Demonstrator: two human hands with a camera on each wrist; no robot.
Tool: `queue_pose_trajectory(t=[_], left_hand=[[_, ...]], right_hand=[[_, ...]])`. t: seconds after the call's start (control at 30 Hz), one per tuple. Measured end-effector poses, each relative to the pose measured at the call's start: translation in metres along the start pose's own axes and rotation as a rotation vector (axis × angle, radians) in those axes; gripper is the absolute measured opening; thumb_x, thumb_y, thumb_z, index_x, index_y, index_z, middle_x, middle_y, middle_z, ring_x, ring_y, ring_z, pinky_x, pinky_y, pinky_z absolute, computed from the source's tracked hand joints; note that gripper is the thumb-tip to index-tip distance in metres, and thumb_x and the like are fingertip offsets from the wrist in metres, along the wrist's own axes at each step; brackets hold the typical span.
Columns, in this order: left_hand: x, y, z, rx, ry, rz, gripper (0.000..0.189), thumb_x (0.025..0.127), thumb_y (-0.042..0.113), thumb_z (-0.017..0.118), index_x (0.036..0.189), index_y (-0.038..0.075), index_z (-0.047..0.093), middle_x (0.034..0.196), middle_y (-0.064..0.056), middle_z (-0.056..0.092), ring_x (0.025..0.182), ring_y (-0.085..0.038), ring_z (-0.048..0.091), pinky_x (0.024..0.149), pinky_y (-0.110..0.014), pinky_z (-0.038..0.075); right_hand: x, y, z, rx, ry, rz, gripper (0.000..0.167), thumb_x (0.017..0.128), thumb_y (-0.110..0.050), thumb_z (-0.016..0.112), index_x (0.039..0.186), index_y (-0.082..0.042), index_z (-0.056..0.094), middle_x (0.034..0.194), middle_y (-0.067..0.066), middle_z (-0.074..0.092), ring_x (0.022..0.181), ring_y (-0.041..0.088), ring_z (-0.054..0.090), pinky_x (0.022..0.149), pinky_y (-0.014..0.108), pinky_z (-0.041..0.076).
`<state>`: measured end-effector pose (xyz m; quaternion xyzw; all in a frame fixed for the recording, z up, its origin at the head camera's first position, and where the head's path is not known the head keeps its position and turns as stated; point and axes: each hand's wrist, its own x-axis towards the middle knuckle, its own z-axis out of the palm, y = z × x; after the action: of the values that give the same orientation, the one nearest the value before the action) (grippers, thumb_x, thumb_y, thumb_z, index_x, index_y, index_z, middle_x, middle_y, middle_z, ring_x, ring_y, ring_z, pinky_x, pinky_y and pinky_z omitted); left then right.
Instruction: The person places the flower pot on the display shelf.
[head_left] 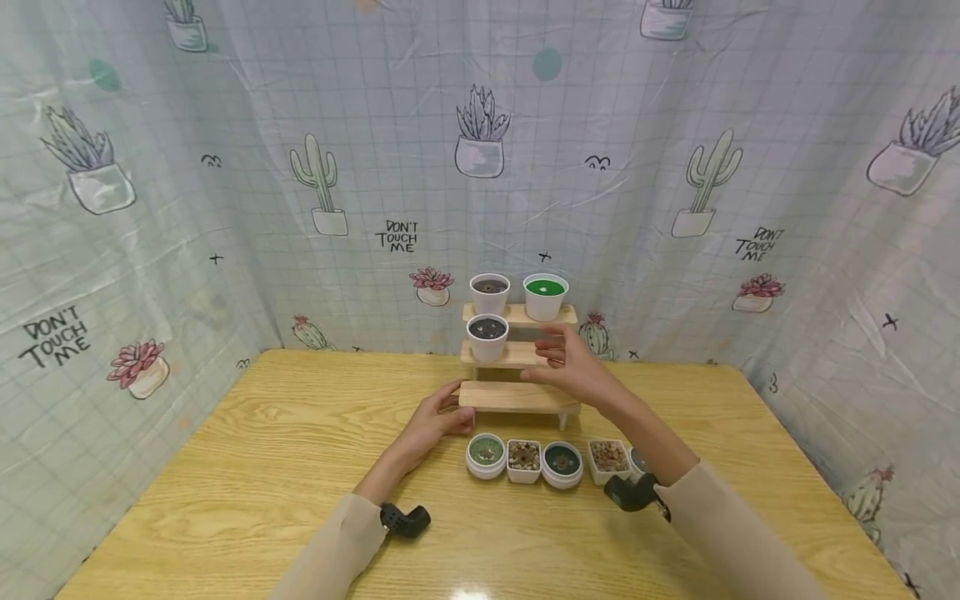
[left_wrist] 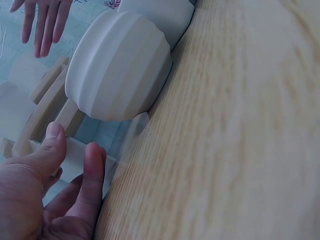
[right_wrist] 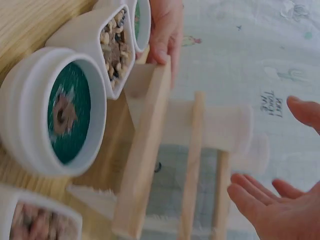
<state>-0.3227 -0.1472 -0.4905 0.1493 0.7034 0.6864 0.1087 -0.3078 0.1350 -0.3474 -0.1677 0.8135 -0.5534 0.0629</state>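
Note:
A three-step wooden stand (head_left: 520,397) with white legs stands on the table. My left hand (head_left: 433,423) grips the left end of its lowest step; in the right wrist view the thumb lies against the board's end. My right hand (head_left: 579,368) is held beside the right end of the middle step, fingers spread and holding nothing. On the top step are a white pot with dark filling (head_left: 490,300) and a white pot with bright green filling (head_left: 545,304). Another white pot with dark filling (head_left: 487,342) stands at the left of the middle step.
Several small white pots line up before the stand: a round green-filled one (head_left: 486,454), a square pebble-filled one (head_left: 523,458), a round dark green one (head_left: 562,463) and a square one with brownish stones (head_left: 609,458). My right forearm partly hides another. A printed curtain (head_left: 375,125) hangs behind.

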Motion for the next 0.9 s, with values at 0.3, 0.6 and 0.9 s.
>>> queue_pose_trajectory(t=[0.3,0.6,0.9], left_hand=[[0.000,-0.001,0.001,0.010,0.010,-0.014,0.078,0.103,0.016,0.065,0.165,0.004,0.020,0.143,-0.031,0.052,0.110,-0.024,0.069,0.094,-0.032,0.063],[-0.002,0.001,0.001,0.013,0.013,-0.019,0.076,0.103,0.017,0.066,0.165,0.007,0.022,0.143,-0.030,0.052,0.109,-0.025,0.070,0.094,-0.032,0.063],[-0.001,0.002,0.001,0.015,0.018,-0.023,0.076,0.103,0.016,0.065,0.165,0.006,0.021,0.143,-0.030,0.052,0.107,-0.022,0.070,0.094,-0.032,0.063]], right_hand=[[-0.043,0.007,-0.039,-0.001,-0.099,-0.060,0.079,0.099,-0.021,0.072,0.156,-0.002,0.022,0.154,0.028,0.045,0.144,0.045,0.046,0.116,0.051,0.050],[-0.076,0.033,-0.062,-0.008,-0.146,-0.136,0.060,0.101,-0.014,0.067,0.150,0.001,0.036,0.148,0.032,0.049,0.134,0.049,0.054,0.099,0.026,0.060],[-0.096,0.064,-0.083,-0.117,-0.185,-0.176,0.044,0.098,-0.010,0.070,0.139,-0.001,0.054,0.139,0.019,0.060,0.126,0.011,0.064,0.102,0.019,0.056]])
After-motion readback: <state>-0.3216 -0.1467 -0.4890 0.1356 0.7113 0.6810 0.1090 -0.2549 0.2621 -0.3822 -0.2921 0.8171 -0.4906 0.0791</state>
